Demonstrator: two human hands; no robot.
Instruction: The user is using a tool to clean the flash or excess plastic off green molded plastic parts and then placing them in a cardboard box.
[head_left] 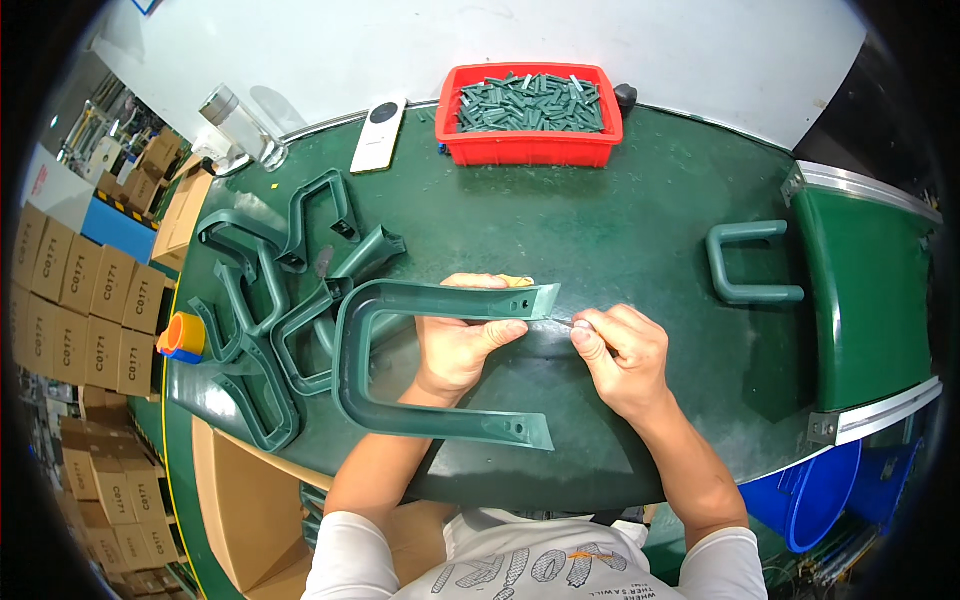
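Note:
A green U-shaped plastic handle (362, 300) lies across my left hand (455, 345), its open side to the right. My left fingers are closed round its upper arm, the thumb in front; a yellowish cover shows on one fingertip. My right hand (625, 355) is closed in a pinch on a thin, dark, slender tool (562, 321). The tool's tip is at the end of the handle's upper arm, beside a small hole; whether it touches I cannot tell. Most of the tool is hidden in my fingers.
Several similar handles (262, 310) lie heaped at left. One handle (720, 262) rests beside the green conveyor (875, 300) at right. A red bin (530, 152) of small green pieces stands at back, near a phone (379, 137) and a glass bottle (245, 125). Tape rolls (184, 335) sit at the left edge.

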